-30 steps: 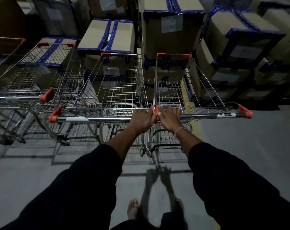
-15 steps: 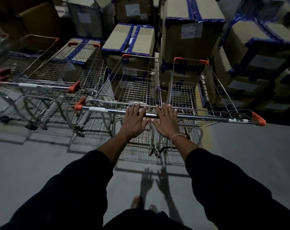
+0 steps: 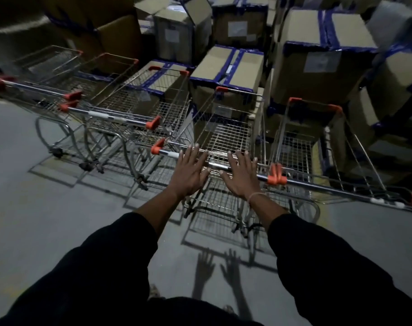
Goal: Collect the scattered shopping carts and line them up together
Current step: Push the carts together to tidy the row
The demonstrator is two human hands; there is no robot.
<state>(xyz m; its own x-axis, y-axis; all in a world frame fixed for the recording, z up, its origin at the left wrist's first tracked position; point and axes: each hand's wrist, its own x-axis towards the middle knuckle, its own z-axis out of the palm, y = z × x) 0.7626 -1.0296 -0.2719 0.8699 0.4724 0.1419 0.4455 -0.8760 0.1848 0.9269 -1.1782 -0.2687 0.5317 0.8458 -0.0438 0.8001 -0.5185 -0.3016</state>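
Several wire shopping carts with orange handle caps stand side by side, noses toward stacked boxes. My left hand (image 3: 188,171) and my right hand (image 3: 241,175) hover flat, fingers spread, just over the handle bar (image 3: 215,165) of the middle cart (image 3: 231,137). Neither hand grips anything. To the right stands another cart (image 3: 301,151), its handle (image 3: 329,188) running toward the right edge. On the left are further carts (image 3: 139,107), one behind the other toward the far left.
Taped cardboard boxes (image 3: 318,67) are stacked high right behind the carts' noses. Grey concrete floor (image 3: 35,208) stretches to the left and below me. My feet and the shadows of my hands show at the bottom.
Both hands let go of the two handle ends, opened flat and shifted left over the middle cart's bar. The view swung right and up, showing more carts on the left.
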